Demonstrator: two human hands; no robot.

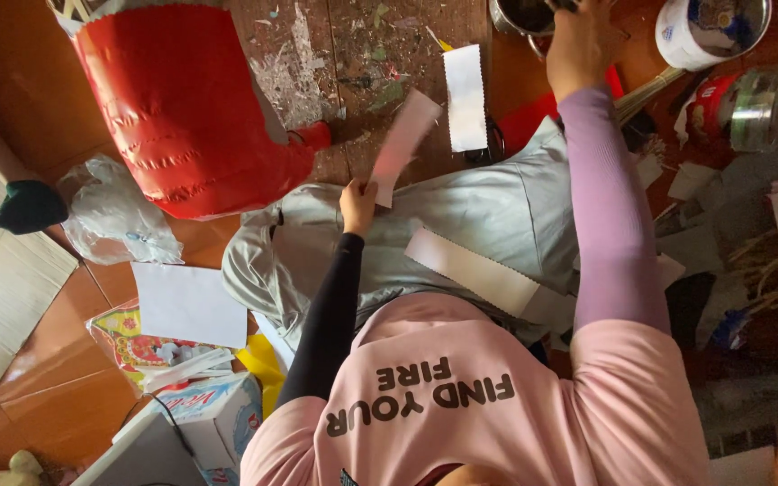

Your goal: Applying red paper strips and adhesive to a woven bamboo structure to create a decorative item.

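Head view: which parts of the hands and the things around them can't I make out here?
- Right hand: its fingers run off the top edge at a metal pot, so what they grip is hidden.
- Left hand: it holds a white paper strip; the strip is motion-blurred and covers the fingertips.
- White tub: cut by the top edge; contents unclear.
- Red lantern body: its top is cropped.
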